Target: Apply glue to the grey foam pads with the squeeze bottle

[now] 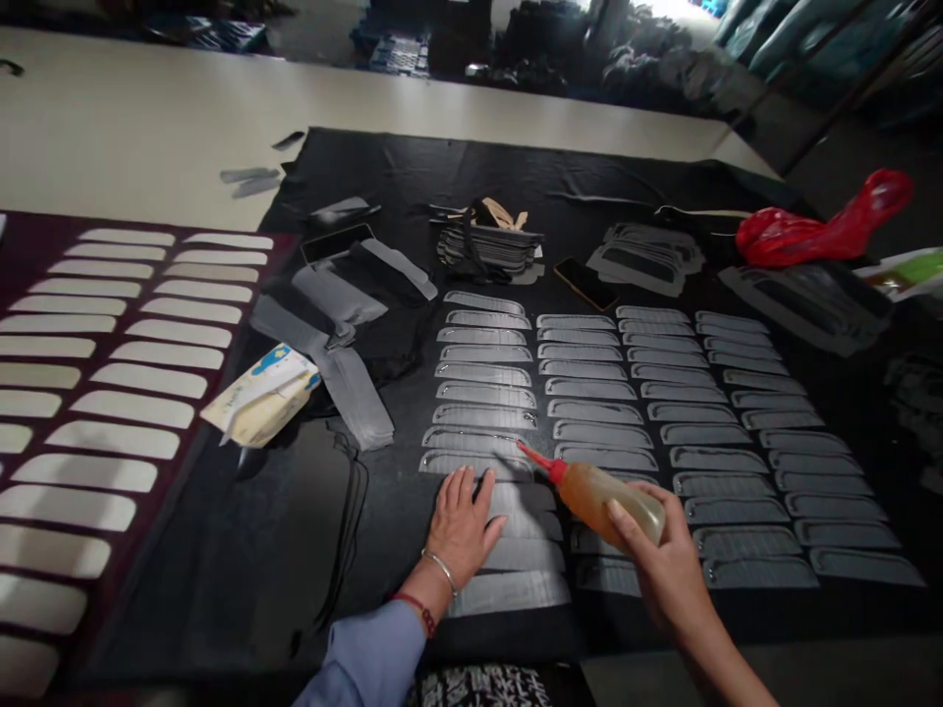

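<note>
Right hand [667,550], lower right of centre, is wrapped round a bottle [605,503], red nozzle [542,461] angled up-left, tip right by a grey strip [475,443] mid-frame. Left hand [461,522]'s lying open at lower centre on more strips [520,496], thumb apart. Further back there's a dark stack [487,253], upper centre, plus a red bag [817,238], upper right.

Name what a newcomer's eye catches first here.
Probably the amber bottle with its red nozzle, held in the right hand over grey strips mid-picture. The shiny red bundle at upper right likely comes next, then the pale strips on the maroon sheet at left.
</note>
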### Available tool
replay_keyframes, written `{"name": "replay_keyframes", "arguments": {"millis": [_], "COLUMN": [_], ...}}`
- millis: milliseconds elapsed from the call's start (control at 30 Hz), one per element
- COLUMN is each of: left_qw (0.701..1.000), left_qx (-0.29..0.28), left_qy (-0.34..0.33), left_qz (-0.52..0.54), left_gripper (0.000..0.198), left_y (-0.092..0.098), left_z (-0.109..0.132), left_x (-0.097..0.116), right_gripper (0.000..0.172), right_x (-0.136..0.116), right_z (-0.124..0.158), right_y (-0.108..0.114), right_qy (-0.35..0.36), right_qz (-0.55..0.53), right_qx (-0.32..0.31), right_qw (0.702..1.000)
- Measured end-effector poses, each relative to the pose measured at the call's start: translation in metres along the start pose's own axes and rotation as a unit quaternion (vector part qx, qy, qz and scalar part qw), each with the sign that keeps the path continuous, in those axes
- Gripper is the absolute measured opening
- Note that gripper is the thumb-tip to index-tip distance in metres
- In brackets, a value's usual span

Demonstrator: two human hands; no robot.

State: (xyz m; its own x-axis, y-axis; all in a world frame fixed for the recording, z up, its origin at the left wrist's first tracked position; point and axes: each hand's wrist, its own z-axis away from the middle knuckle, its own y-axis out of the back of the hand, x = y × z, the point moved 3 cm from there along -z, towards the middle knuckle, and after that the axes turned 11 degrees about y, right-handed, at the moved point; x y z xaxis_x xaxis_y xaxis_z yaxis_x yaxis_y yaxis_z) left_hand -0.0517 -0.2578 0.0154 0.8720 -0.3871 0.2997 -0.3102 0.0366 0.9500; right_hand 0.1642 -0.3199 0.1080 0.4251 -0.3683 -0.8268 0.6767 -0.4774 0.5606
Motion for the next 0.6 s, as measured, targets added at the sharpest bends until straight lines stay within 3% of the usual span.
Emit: {"name": "replay_keyframes", "arguments": {"millis": [133, 300, 600], "left_qw": [1.0, 0.997, 0.999], "left_qx": [0.02, -0.016, -0.036], "left_qy": [-0.014, -0.069, -0.037], "left_qz": [0.0, 0.034, 0.015], "left_gripper": [0.051, 0.043, 0.048], "left_y": [0.007, 0.014, 0.011], "left_z": [0.004, 0.017, 0.018], "left_x": [0.002, 0.007, -0.007], "right_gripper": [0.053, 0.055, 0.057], "right_x": [-0.005, -0.008, -0.011], "right_z": [-0.001, 0.002, 0.007], "right_y": [0.01, 0.014, 0.007], "right_qy": [-0.037, -0.048, -0.055], "right_qz": [-0.04, -0.04, -0.027], "right_qx": [0.02, 0.017, 0.012], "right_qw": [0.998, 0.998, 0.998]}}
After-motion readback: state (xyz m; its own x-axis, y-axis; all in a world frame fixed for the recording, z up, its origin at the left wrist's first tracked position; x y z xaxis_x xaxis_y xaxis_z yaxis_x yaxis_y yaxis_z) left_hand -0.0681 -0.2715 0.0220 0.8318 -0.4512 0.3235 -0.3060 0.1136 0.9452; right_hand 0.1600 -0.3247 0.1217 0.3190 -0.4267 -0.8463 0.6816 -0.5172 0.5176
